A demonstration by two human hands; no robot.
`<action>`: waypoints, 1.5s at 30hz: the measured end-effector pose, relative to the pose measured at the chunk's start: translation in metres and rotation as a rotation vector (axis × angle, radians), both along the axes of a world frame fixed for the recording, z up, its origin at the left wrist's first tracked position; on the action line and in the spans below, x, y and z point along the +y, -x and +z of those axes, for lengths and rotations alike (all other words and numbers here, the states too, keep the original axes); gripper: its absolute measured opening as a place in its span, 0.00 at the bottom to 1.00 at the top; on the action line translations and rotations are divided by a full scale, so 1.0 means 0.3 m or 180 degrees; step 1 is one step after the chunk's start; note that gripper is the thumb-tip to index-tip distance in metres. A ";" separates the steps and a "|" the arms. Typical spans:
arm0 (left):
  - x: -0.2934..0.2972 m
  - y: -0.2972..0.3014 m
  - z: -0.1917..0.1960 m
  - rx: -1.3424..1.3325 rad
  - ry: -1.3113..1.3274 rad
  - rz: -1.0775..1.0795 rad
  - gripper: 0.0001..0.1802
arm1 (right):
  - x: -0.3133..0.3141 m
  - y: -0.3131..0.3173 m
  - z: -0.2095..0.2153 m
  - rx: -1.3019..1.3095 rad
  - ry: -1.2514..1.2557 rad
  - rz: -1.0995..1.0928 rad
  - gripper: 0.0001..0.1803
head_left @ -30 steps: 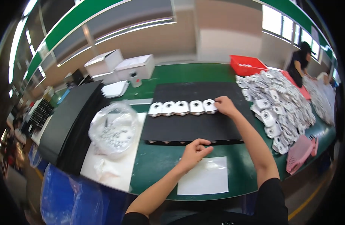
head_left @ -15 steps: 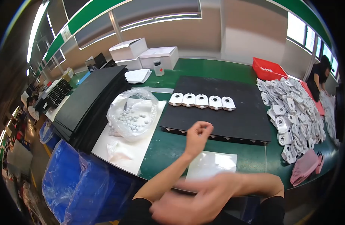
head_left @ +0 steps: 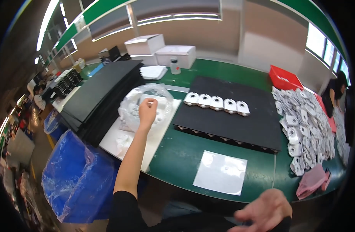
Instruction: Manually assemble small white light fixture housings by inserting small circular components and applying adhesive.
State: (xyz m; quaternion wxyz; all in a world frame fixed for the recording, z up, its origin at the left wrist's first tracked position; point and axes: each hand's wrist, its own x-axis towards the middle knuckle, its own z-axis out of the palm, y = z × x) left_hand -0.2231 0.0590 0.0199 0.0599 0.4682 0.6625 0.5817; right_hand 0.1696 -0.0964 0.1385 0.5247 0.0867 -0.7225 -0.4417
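Note:
My left hand [head_left: 147, 110] reaches out over a clear plastic bag [head_left: 129, 112] of small white parts, with its fingers curled at the bag's open mouth; whether it grips anything I cannot tell. My right hand [head_left: 264, 212] hangs low near the front edge of the green table [head_left: 181, 152], fingers spread and holding nothing. On a black foam sheet [head_left: 231, 123] several white plastic housings [head_left: 217, 103] lie in a row. A large heap of the same white housings [head_left: 307, 129] covers the right side.
A stack of black foam sheets [head_left: 96, 92] lies at the left, white boxes [head_left: 158, 50] at the back, a red bin [head_left: 283, 79] at the back right. A blue plastic bag [head_left: 75, 178] hangs by the table. A white sheet [head_left: 220, 172] lies in front, a pink brush [head_left: 312, 181] to its right. Another person [head_left: 336, 94] works far right.
My left hand moved from the front of the black sheet leftward to the bag of parts. My right hand came off the row of housings and dropped to the lower edge.

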 end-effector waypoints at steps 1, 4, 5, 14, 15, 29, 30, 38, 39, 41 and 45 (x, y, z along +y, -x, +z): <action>0.051 -0.014 -0.011 0.0568 0.0111 0.0125 0.09 | -0.020 -0.201 -0.200 0.0385 0.0114 -0.0869 0.10; -0.046 0.082 -0.021 0.1217 0.0972 0.0511 0.09 | 0.022 -0.218 -0.236 0.0020 0.2599 -0.0968 0.13; -0.040 0.087 -0.034 0.1624 0.1279 0.0655 0.09 | 0.027 -0.224 -0.244 -0.0022 0.3212 -0.1421 0.15; -0.065 0.084 -0.029 0.2893 0.1186 0.0771 0.15 | -0.018 -0.450 -0.472 0.0582 0.5079 -0.2125 0.20; -0.085 0.059 0.024 0.3065 0.0937 0.0751 0.14 | -0.016 -0.450 -0.469 0.0616 0.5098 -0.2126 0.19; 0.729 0.361 0.329 0.2559 0.0676 -0.0281 0.12 | 0.013 -0.424 -0.386 0.0306 0.5627 -0.2556 0.18; 0.827 0.375 0.295 0.2479 0.1002 -0.0249 0.13 | 0.015 -0.436 -0.391 0.0290 0.5655 -0.2574 0.18; 1.227 0.497 0.125 0.1947 0.1316 -0.0505 0.19 | 0.041 -0.445 -0.383 0.0100 0.5863 -0.2860 0.21; 1.253 0.518 0.110 0.1896 0.1404 -0.0577 0.21 | 0.045 -0.445 -0.376 0.0072 0.5873 -0.2822 0.23; 1.278 0.623 0.092 0.1780 0.1482 -0.0588 0.22 | 0.059 -0.434 -0.364 0.0103 0.6004 -0.2808 0.23; 1.253 0.641 0.086 0.1890 0.1334 -0.0802 0.25 | 0.067 -0.417 -0.354 0.0263 0.6221 -0.2892 0.23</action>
